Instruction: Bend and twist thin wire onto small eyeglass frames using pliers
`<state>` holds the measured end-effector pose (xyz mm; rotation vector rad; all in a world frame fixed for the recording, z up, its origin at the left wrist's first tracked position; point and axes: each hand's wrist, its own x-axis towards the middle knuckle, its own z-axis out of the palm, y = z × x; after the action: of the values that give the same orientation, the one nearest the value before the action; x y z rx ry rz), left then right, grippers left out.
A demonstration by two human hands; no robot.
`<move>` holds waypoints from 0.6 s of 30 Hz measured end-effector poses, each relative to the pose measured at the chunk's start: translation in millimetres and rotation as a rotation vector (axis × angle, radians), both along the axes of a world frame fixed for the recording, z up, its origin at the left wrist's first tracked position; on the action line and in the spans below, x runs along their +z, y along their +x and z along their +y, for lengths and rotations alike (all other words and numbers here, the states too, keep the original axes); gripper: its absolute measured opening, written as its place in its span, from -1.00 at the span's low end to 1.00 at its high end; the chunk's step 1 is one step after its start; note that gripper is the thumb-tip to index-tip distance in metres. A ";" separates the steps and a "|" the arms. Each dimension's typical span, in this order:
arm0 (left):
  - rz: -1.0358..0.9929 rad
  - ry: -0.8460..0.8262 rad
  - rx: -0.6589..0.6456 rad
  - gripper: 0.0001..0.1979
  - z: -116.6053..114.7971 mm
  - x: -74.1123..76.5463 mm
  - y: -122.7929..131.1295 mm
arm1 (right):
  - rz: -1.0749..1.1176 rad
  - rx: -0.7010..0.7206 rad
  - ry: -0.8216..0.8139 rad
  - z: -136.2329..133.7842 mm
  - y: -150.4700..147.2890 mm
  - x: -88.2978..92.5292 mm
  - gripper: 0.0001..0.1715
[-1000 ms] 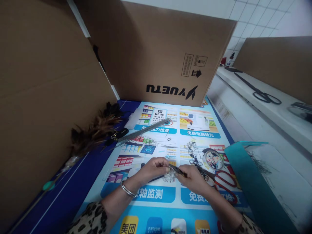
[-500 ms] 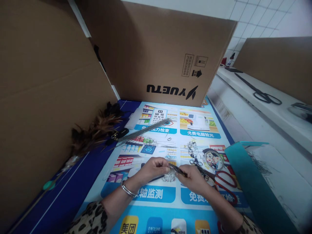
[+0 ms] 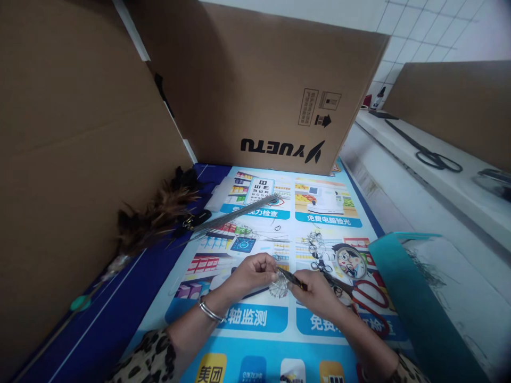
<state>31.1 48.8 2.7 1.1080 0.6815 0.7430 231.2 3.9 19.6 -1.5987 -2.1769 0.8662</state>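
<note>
Near the centre of the head view, my left hand (image 3: 255, 274) is closed in a pinch by a small round piece of bent silvery wire (image 3: 278, 287). My right hand (image 3: 315, 292) grips a slim dark hand tool (image 3: 290, 277); whether it is pliers or tweezers is unclear. The tool's tip reaches my left fingertips, just above the wire piece. Just right of my right hand lie red-handled scissors (image 3: 371, 298) and a round clear-topped dish (image 3: 351, 261). Small dark wire bits (image 3: 316, 244) are scattered beyond it.
A bundle of straight wires (image 3: 239, 213) lies across the printed mat (image 3: 259, 340). Brown feathers (image 3: 159, 213) rest at left against a cardboard wall (image 3: 72, 133). On the right stands a teal-edged box (image 3: 415, 298) with wire pieces; dark scissors (image 3: 435, 158) lie on the ledge.
The round wire piece has turned slightly between my hands and shows more clearly. Both hands stay almost where they were, the dark tool still in my right.
</note>
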 end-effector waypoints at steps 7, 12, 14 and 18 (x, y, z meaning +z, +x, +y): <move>0.014 0.021 -0.002 -0.75 -0.3 -0.1 -1.4 | -0.017 0.005 0.011 0.1 -0.7 -0.2 -0.69; 0.026 0.020 -0.007 -0.75 0.2 3.0 -2.1 | -0.015 0.009 0.005 0.4 -1.0 0.1 -0.67; 0.023 0.009 -0.001 -0.75 0.4 3.5 -2.0 | -0.007 0.018 -0.001 0.6 -1.1 0.7 -0.66; 0.015 -0.015 -0.009 -0.74 0.4 1.7 -1.9 | 0.017 0.037 -0.018 0.9 -0.5 1.3 -0.67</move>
<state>29.2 49.2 4.4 1.1031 0.6931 0.7218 230.7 4.8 20.9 -1.5580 -2.2002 0.9087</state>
